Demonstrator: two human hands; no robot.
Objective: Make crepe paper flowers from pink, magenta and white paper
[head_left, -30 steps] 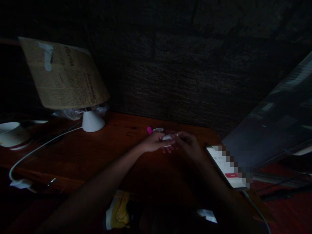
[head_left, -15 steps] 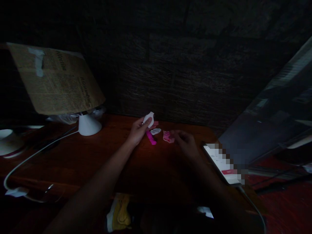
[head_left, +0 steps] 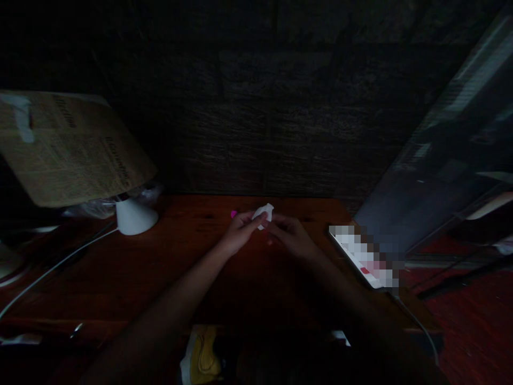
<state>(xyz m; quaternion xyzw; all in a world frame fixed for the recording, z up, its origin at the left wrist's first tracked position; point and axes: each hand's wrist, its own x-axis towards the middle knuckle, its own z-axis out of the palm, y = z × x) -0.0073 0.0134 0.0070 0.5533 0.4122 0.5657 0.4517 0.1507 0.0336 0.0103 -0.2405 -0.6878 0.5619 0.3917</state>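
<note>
My left hand [head_left: 239, 231] is closed, thumb on top, on a small thin white piece [head_left: 263, 215] that looks like paper or cloth. The piece is tilted up above the wooden table, its upper end sticking out past my thumb. From the other side, the curled fingers of my right hand [head_left: 290, 232] meet its right edge; the dim light blurs exactly how they grip. Just behind my left hand a bit of something bright pink [head_left: 233, 214] shows, the rest of it covered by the hand.
On the left of the wooden table [head_left: 192, 267] stands a white-based lamp [head_left: 136, 216] with a newsprint paper shade [head_left: 80, 155] and a trailing white cable. A lit phone [head_left: 358, 256] lies at the right with its cord attached. A dark block wall [head_left: 248, 117] rises behind.
My right hand has moved left from the pink patterned piece to the white piece. My left hand has shifted right and lower. The loose pink and white pieces are now mostly out of sight.
</note>
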